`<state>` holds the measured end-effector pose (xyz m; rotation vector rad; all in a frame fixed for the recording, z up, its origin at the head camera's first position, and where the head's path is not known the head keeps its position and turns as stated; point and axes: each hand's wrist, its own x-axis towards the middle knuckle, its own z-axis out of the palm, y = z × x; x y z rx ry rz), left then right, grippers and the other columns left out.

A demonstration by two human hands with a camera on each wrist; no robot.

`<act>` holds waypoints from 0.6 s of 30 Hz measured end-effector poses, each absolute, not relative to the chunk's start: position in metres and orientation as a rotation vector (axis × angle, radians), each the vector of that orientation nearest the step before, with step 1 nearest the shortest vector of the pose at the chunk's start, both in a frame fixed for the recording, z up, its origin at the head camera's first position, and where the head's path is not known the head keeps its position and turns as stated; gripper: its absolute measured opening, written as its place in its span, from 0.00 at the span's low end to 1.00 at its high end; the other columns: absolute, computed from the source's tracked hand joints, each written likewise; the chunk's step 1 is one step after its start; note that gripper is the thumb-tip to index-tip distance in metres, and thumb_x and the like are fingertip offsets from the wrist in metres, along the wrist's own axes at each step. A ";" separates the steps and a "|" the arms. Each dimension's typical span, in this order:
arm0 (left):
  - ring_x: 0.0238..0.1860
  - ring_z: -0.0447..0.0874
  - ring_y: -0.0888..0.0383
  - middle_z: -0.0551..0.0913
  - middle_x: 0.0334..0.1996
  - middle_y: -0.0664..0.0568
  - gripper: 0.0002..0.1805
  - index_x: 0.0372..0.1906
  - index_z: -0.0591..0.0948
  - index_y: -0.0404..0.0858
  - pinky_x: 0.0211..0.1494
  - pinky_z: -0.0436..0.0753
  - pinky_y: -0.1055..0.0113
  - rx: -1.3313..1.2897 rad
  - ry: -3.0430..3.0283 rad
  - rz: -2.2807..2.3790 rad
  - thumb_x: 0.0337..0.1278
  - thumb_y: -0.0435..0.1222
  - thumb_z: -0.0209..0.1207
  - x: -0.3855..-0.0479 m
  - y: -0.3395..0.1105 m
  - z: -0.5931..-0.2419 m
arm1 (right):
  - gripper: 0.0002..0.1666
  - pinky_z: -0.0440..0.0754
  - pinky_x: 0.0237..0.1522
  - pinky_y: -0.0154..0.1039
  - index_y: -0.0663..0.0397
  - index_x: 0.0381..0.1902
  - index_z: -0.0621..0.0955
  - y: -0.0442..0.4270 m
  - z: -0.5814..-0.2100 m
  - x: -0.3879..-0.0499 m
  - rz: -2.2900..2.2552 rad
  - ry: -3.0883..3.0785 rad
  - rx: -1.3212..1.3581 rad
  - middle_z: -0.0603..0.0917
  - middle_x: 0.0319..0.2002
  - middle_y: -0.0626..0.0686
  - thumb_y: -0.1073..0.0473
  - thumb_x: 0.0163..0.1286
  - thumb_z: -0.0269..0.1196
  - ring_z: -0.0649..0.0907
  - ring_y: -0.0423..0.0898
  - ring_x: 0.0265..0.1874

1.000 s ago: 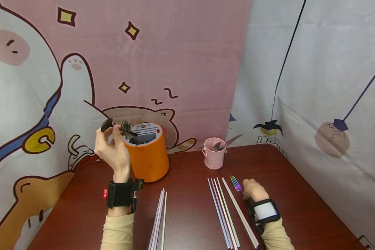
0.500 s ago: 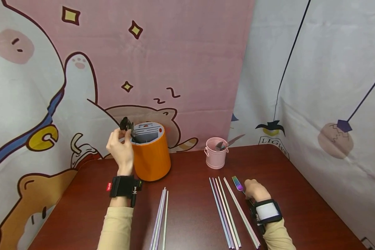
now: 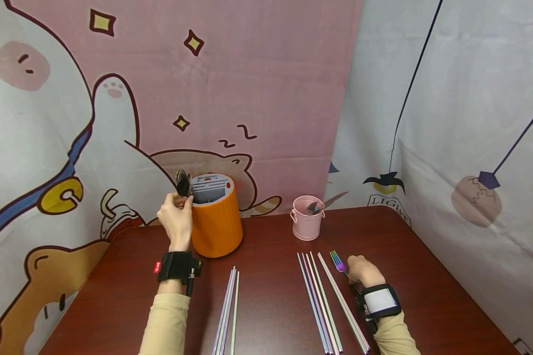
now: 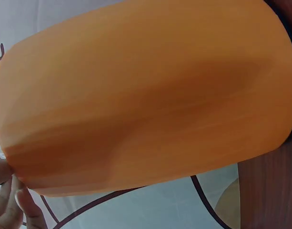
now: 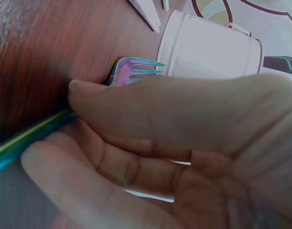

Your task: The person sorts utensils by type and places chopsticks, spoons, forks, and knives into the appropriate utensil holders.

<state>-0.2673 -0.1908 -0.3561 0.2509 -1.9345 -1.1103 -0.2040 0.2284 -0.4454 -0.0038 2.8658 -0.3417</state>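
Observation:
At the left rim of an orange holder (image 3: pixel 216 227), my left hand (image 3: pixel 176 217) pinches dark spoons (image 3: pixel 183 183), their bowls up above the fingers; the handles are hidden. In the left wrist view the holder's orange wall (image 4: pixel 150 100) fills most of the picture, with the left fingertips (image 4: pixel 22 205) at its lower left edge. My right hand (image 3: pixel 364 271) is low at the table's right side, thumb and fingers round the handle of a rainbow-coloured fork (image 3: pixel 338 262). The right wrist view shows the fork's tines (image 5: pixel 136 70) past the thumb and its handle (image 5: pixel 36 133) between the digits.
A pink bucket (image 3: pixel 306 222) with a knife (image 3: pixel 335 198) and other utensils stands at the back. Pale sticks (image 3: pixel 317 301) lie left of the right hand, and more sticks (image 3: pixel 226 310) lie near the table's front. A patterned cloth (image 3: pixel 266 98) hangs behind the table (image 3: pixel 266 276).
My left hand has moved right to the holder's rim, and the spoons have turned from lying across it to bowls up. The right hand stays at the fork.

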 end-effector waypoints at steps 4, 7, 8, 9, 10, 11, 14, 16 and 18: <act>0.42 0.74 0.38 0.82 0.36 0.32 0.13 0.38 0.80 0.27 0.57 0.66 0.50 0.276 -1.949 -1.136 0.55 0.35 0.64 -0.267 -0.192 -0.357 | 0.06 0.76 0.17 0.36 0.63 0.19 0.77 0.230 -0.450 -0.204 -0.385 2.870 -0.022 0.79 0.18 0.58 0.74 0.46 0.65 0.79 0.44 0.12; 0.45 0.70 0.38 0.78 0.40 0.33 0.13 0.39 0.80 0.28 0.58 0.64 0.49 0.324 -1.964 -1.161 0.57 0.36 0.62 -0.265 -0.194 -0.358 | 0.06 0.76 0.13 0.35 0.62 0.16 0.76 0.231 -0.452 -0.204 -0.427 2.874 -0.043 0.78 0.15 0.58 0.74 0.44 0.62 0.79 0.43 0.08; 0.46 0.70 0.38 0.78 0.41 0.33 0.14 0.40 0.80 0.28 0.58 0.64 0.49 0.340 -1.970 -1.168 0.58 0.37 0.62 -0.265 -0.194 -0.358 | 0.06 0.76 0.13 0.35 0.62 0.16 0.76 0.231 -0.452 -0.204 -0.438 2.873 -0.045 0.78 0.15 0.58 0.74 0.43 0.61 0.79 0.43 0.08; 0.46 0.70 0.38 0.77 0.43 0.33 0.14 0.41 0.80 0.28 0.58 0.64 0.49 0.351 -1.975 -1.174 0.59 0.37 0.61 -0.264 -0.195 -0.359 | 0.06 0.76 0.12 0.35 0.62 0.16 0.76 0.232 -0.452 -0.204 -0.451 2.871 -0.045 0.78 0.16 0.58 0.74 0.43 0.61 0.79 0.43 0.07; 0.47 0.70 0.38 0.77 0.44 0.34 0.14 0.42 0.80 0.28 0.58 0.64 0.49 0.356 -1.982 -1.178 0.59 0.37 0.61 -0.264 -0.196 -0.359 | 0.06 0.75 0.12 0.34 0.62 0.16 0.76 0.232 -0.453 -0.204 -0.461 2.866 -0.044 0.78 0.16 0.59 0.74 0.42 0.61 0.79 0.43 0.07; 0.47 0.70 0.38 0.77 0.44 0.34 0.15 0.43 0.80 0.28 0.58 0.64 0.49 0.359 -1.989 -1.181 0.60 0.37 0.60 -0.263 -0.196 -0.359 | 0.06 0.75 0.12 0.34 0.62 0.17 0.76 0.232 -0.453 -0.205 -0.470 2.859 -0.040 0.78 0.18 0.59 0.74 0.43 0.61 0.78 0.43 0.07; 0.47 0.71 0.39 0.76 0.45 0.34 0.16 0.45 0.80 0.28 0.59 0.65 0.49 0.354 -2.007 -1.189 0.61 0.38 0.59 -0.260 -0.197 -0.359 | 0.05 0.74 0.11 0.34 0.62 0.17 0.76 0.232 -0.452 -0.206 -0.480 2.837 -0.023 0.78 0.19 0.59 0.74 0.43 0.61 0.78 0.44 0.08; 0.46 0.73 0.39 0.76 0.46 0.34 0.16 0.47 0.79 0.28 0.59 0.66 0.49 0.351 -2.010 -1.204 0.61 0.38 0.59 -0.257 -0.197 -0.360 | 0.05 0.73 0.12 0.34 0.62 0.18 0.75 0.231 -0.450 -0.206 -0.471 2.838 -0.035 0.78 0.19 0.58 0.73 0.45 0.61 0.77 0.44 0.10; 0.46 0.74 0.39 0.75 0.46 0.34 0.17 0.48 0.78 0.29 0.59 0.67 0.49 0.354 -2.004 -1.216 0.62 0.38 0.59 -0.253 -0.195 -0.362 | 0.05 0.72 0.14 0.35 0.61 0.18 0.76 0.230 -0.446 -0.205 -0.462 2.848 -0.050 0.77 0.18 0.56 0.72 0.47 0.61 0.77 0.44 0.11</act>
